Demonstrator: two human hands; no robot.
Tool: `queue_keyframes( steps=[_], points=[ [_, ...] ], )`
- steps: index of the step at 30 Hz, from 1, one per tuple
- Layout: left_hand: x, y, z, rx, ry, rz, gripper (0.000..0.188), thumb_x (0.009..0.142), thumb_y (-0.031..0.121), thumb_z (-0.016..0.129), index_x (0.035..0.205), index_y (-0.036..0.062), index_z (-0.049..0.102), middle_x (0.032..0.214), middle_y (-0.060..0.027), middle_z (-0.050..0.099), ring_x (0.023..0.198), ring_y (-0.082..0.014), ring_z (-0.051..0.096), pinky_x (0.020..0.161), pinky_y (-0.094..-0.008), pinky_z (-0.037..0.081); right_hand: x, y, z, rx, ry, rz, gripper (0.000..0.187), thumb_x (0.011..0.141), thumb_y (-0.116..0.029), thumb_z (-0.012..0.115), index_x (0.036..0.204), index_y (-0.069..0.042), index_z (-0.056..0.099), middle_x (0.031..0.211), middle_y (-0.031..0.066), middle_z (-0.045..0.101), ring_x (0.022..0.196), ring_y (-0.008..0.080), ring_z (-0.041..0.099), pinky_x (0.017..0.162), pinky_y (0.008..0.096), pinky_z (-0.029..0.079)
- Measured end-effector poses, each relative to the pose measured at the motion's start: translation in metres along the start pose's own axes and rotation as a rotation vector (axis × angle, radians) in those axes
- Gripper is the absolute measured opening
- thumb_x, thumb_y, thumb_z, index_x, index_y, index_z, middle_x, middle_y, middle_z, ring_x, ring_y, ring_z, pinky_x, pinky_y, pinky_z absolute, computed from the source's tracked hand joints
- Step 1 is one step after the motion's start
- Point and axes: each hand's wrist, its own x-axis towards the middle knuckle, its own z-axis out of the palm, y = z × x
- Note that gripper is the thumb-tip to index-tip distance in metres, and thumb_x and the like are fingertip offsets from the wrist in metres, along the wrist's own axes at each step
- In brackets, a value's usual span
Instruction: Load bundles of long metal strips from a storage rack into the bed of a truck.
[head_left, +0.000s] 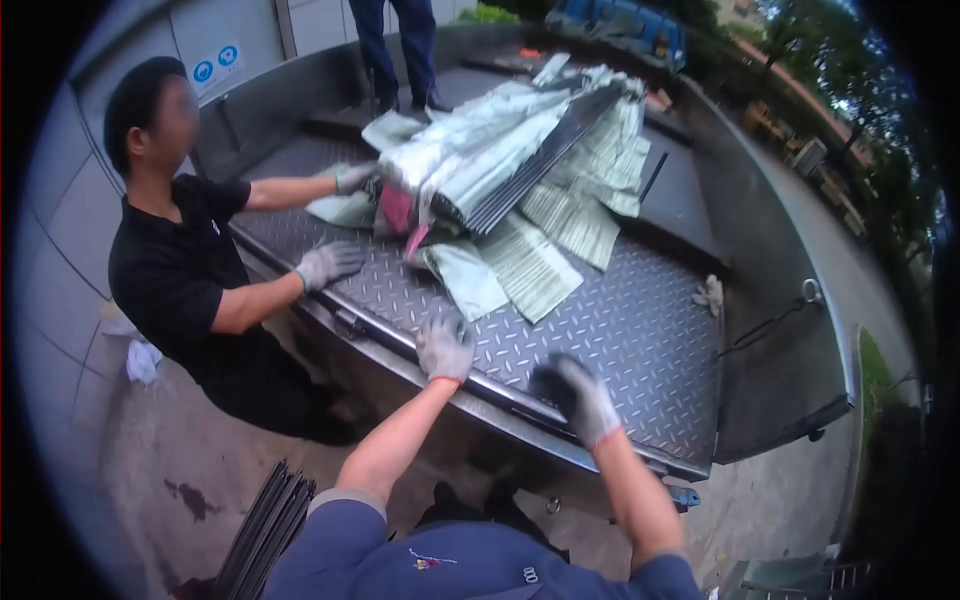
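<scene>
My left hand (447, 347), in a grey work glove with a red cuff, lies with its fingers stretched out on the edge of the diamond-plate truck bed (630, 340). My right hand (582, 397), in a matching glove, is over the same edge further right. Its fingers look dark and blurred but apart, with nothing seen in them. Beyond my hands lies a heap of long dark strips (540, 165) partly wrapped in pale, crumpled sheeting (480, 140). A pink piece (396, 208) shows at its near end.
At the left a co-worker (190, 230) in black has one gloved hand (332, 264) on the bed edge and another at the heap. Someone in dark trousers (397, 45) stands on the bed. A bundle of dark strips (268, 530) stands at lower left; a side wall (775, 250) bounds the right.
</scene>
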Motion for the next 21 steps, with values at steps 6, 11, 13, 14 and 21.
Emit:
queue_keyframes(
  steps=[6, 11, 13, 14, 21],
  points=[
    [-0.008, 0.009, 0.014, 0.029, 0.134, -0.034, 0.019, 0.082, 0.019, 0.074, 0.101, 0.0135, 0.073, 0.117, -0.0085, 0.070, 0.121, -0.0323, 0.060, 0.105, -0.0452, 0.046, 0.196, -0.010, 0.011, 0.138, -0.178, 0.063, 0.053, 0.102, -0.029, 0.068, 0.145, -0.004, 0.049, 0.136, 0.0226, 0.063, 0.119, 0.0370, 0.066, 0.106, 0.0527, 0.054],
    [-0.013, 0.025, 0.019, -0.020, 0.128, -0.002, 0.019, 0.082, 0.015, 0.074, 0.101, 0.0108, 0.073, 0.120, -0.0093, 0.070, 0.120, -0.0329, 0.062, 0.105, -0.0454, 0.047, 0.347, -0.001, 0.014, 0.216, -0.103, 0.100, 0.056, 0.100, -0.028, 0.068, 0.146, -0.001, 0.049, 0.135, 0.0225, 0.062, 0.117, 0.0365, 0.067, 0.100, 0.0483, 0.057],
    [-0.011, 0.020, 0.004, 0.013, 0.131, -0.019, 0.019, 0.083, 0.013, 0.073, 0.101, 0.0107, 0.072, 0.121, -0.0096, 0.071, 0.119, -0.0332, 0.062, 0.106, -0.0459, 0.046, 0.371, -0.011, 0.043, 0.216, -0.143, 0.099, 0.058, 0.099, -0.030, 0.070, 0.144, 0.000, 0.050, 0.137, 0.0213, 0.062, 0.119, 0.0365, 0.066, 0.101, 0.0468, 0.057],
    [-0.009, 0.024, 0.005, 0.004, 0.118, -0.021, 0.019, 0.083, 0.013, 0.073, 0.101, 0.0107, 0.072, 0.120, -0.0097, 0.071, 0.119, -0.0333, 0.062, 0.106, -0.0463, 0.046, 0.392, -0.010, 0.044, 0.257, -0.033, 0.159, 0.058, 0.097, -0.028, 0.072, 0.143, 0.002, 0.052, 0.137, 0.0196, 0.063, 0.117, 0.0357, 0.068, 0.096, 0.0468, 0.060],
    [-0.002, 0.019, 0.007, 0.015, 0.094, -0.016, 0.017, 0.084, 0.008, 0.071, 0.101, 0.0087, 0.072, 0.120, -0.0125, 0.071, 0.120, -0.0342, 0.063, 0.106, -0.0464, 0.047, 0.440, -0.006, 0.083, 0.380, -0.091, 0.126, 0.041, 0.097, -0.016, 0.072, 0.130, 0.005, 0.061, 0.120, 0.0177, 0.072, 0.099, 0.0326, 0.075, 0.086, 0.0471, 0.065]
  ],
)
